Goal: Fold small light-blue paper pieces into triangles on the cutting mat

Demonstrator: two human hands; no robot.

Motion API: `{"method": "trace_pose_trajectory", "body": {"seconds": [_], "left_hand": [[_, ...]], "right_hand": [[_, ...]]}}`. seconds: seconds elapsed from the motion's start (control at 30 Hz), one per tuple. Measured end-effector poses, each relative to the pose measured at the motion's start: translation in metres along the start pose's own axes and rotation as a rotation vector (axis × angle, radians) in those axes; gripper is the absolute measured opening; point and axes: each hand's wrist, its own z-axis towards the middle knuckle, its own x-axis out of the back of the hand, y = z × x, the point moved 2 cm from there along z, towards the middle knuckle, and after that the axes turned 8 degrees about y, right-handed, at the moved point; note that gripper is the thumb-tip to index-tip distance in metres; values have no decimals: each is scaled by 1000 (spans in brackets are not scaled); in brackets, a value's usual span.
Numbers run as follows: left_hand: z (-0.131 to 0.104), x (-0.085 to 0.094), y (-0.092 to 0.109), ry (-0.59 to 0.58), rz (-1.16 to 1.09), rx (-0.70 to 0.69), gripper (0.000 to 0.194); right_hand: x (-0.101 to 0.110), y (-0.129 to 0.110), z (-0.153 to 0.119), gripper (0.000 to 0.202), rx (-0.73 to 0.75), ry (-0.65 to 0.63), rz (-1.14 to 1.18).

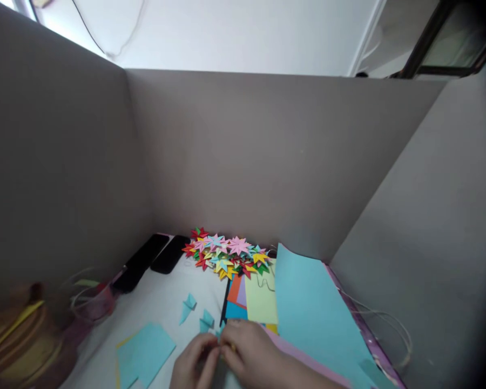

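Note:
My left hand (196,361) and my right hand (253,347) meet at the bottom middle, fingertips pinched together. They close on a small folded paper piece, mostly hidden by the fingers; a bit of yellow shows at my right fingers. Light blue paper (220,328) peeks out right behind the fingertips, and I cannot tell whether it is held or lies on the table. Just beyond lie two loose folded light blue pieces, one nearer (206,321) and one farther left (188,308). Left of my hands are flat light blue paper squares (148,351) with a yellow edge beneath.
Colourful folded paper stars (227,254) are heaped at the back. Two black phones (170,255) lie left of them. A large light blue sheet (308,302) and a pale yellow sheet (261,300) cover the right. A brown pot-like container (20,340) stands left. Grey walls (243,162) enclose the table.

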Motion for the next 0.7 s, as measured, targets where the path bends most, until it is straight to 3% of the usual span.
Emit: {"method": "trace_pose_trajectory", "body": {"seconds": [0.13,0.23,0.37,0.47,0.53,0.7], "left_hand": [[3,5,12,-22,-108,96,16],[7,8,18,-146,-205,153,29],[7,16,17,-57,-369,247,45],[-9,23,13,-39,-334,263,47],[-27,30,8,-43,-277,266,43],[-66,47,5,-129,-101,238,34]], "right_hand": [[0,-16,-12,14,-137,151,81],[4,-28,-29,15,-223,247,108],[-2,-35,-54,13,-384,458,261],[-25,-40,-62,14,-526,599,598],[-47,-46,-62,20,-572,626,759],[-88,-67,-55,24,-539,543,1008]]}}
